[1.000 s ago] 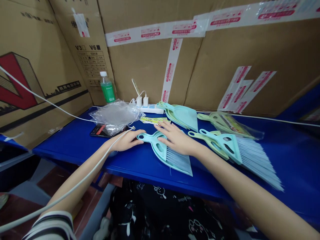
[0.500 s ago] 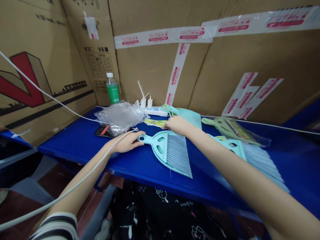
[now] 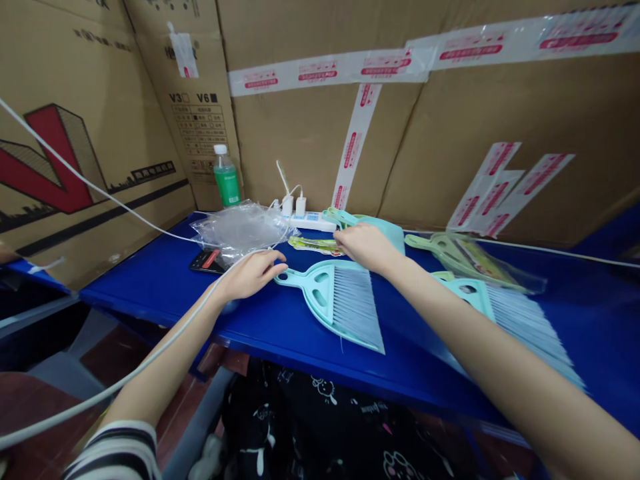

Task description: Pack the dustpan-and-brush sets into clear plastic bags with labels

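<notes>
My left hand [image 3: 253,275] is open, its thumb and fingers apart, just left of the handle of a mint-green dustpan [image 3: 320,293]. A hand brush [image 3: 355,303] with grey-blue bristles lies in that dustpan. Farther back, my right hand [image 3: 364,245] has its fingers bent together at the near edge of another mint dustpan [image 3: 393,232]. A yellow-green printed card [image 3: 314,245] lies just left of its fingertips. What the right fingers hold, if anything, is hidden.
Clear plastic bags [image 3: 245,230] partly cover a black phone [image 3: 206,261]. Behind stand a green-labelled bottle [image 3: 227,180] and a power strip [image 3: 313,221]. At right lie another brush [image 3: 530,320] and a bagged green dustpan set [image 3: 470,260]. A white cable [image 3: 165,347] crosses my left arm.
My left hand has lifted slightly off the dustpan handle and its fingers have spread. My right fingertips have shifted slightly up and away from the printed card.
</notes>
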{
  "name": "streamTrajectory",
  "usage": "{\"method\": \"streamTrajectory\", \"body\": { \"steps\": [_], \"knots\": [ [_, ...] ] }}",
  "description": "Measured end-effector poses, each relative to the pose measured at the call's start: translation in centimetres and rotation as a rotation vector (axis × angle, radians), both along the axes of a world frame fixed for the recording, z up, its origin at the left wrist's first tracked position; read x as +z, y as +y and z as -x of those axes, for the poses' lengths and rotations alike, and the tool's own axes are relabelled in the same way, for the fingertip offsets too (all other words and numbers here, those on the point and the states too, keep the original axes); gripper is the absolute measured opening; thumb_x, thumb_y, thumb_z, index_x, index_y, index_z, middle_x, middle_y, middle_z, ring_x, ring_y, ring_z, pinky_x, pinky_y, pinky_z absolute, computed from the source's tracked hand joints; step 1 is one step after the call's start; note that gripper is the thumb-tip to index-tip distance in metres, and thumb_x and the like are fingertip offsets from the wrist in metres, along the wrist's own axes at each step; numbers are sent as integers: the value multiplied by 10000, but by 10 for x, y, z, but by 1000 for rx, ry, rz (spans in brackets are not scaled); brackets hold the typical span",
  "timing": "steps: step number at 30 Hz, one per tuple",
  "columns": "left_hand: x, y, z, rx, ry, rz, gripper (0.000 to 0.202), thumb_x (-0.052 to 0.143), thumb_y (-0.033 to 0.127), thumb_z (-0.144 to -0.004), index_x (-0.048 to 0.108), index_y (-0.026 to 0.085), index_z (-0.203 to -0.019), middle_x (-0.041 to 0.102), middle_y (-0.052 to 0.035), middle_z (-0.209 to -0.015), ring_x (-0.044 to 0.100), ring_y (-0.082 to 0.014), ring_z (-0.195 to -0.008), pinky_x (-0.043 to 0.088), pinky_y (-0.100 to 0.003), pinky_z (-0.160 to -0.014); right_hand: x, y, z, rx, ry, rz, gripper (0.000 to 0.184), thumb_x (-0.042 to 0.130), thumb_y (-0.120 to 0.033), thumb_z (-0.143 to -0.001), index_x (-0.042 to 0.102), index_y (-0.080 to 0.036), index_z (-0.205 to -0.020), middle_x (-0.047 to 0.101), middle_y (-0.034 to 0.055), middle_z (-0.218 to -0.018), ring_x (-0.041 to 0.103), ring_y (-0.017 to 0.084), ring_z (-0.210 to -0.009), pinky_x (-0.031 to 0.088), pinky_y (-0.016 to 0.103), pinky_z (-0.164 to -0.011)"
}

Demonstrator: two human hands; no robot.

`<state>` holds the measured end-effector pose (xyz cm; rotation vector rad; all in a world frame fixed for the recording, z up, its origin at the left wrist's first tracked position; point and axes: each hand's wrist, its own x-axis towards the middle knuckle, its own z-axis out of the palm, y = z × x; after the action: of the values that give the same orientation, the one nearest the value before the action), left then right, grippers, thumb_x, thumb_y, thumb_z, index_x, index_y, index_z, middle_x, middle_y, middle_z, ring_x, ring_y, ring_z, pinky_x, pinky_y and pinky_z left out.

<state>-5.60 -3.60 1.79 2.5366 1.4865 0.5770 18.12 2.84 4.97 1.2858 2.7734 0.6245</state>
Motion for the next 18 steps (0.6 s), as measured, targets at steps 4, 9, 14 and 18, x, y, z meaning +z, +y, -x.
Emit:
{"method": "streamTrajectory", "body": {
  "steps": [4,9,14,18],
  "knots": [
    [-2,2,-1,-8,26,-29,287,386,352,-937,592,166,-1010,668,-47,-861,627,-186,-775,476,-315,-738,-1,-3,-3,-15,-7,3,252,459,-37,-874,669,-120,-985,727,105,-742,633,208,-654,364,307,-639],
    [-4,2,-1,-2,19,-39,300,402,343,-935,564,152,-1100,655,-32,-808,618,-178,-737,465,-305,-711,-3,-3,-11,36,66,-51,213,485,-65,-883,673,-154,-930,733,88,-785,619,204,-676,366,299,-642],
    [-5,2,0,-31,-15,-48,310,422,340,-934,544,158,-1154,625,1,-753,586,-150,-657,466,-289,-685,-12,-3,-20,183,146,-104,230,496,-42,-851,684,-172,-821,715,64,-793,608,179,-683,382,289,-656],
    [-5,3,1,-90,-55,-104,301,420,345,-939,547,168,-1147,610,2,-762,578,-146,-671,482,-294,-697,-17,-9,-27,266,168,-171,265,460,-44,-854,690,-177,-847,674,59,-774,573,164,-649,361,285,-614]
  ]
}}
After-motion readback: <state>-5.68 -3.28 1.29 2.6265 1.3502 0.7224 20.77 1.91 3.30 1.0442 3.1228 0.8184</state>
